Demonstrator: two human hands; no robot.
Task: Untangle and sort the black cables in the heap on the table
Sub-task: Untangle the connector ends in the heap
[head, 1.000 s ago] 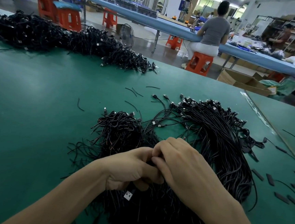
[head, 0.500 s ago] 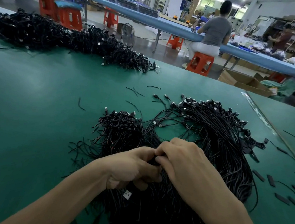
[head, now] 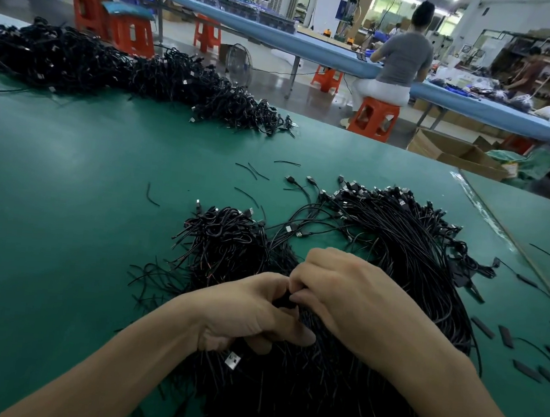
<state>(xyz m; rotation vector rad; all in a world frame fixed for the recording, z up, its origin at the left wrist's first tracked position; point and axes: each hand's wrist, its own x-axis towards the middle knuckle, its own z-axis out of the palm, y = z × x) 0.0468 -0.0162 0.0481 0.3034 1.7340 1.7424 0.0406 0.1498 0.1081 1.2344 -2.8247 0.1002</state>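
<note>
The green table (head: 67, 210) carries a long second pile of cables (head: 113, 67) along its far left edge. Short black off-cuts (head: 253, 171) are scattered between that pile and the work area. Flat black strips (head: 505, 336) lie loose at the right. Beyond the table a seated person (head: 403, 58) works at a blue bench (head: 281, 39) on an orange stool (head: 374, 117), with a floor fan (head: 239, 60) and an open cardboard box (head: 454, 154) nearby.

The heap of black cables (head: 412, 253) sits right in front of the wearer, a smaller looped bundle (head: 224, 240) touching its left side. Both forearms cross the lower part of the heap and hide it. The left hand (head: 248, 309) and right hand (head: 342, 294) meet knuckle to knuckle over the middle, fingers curled into the strands and pinching something dark between them. It looks like a few cables, but the fingers cover exactly which ones. A silver plug (head: 232, 360) hangs just under the left hand.

Against the earlier frames, the hands have barely shifted. They stay pressed together over the same spot, and the plug hangs where it did.
</note>
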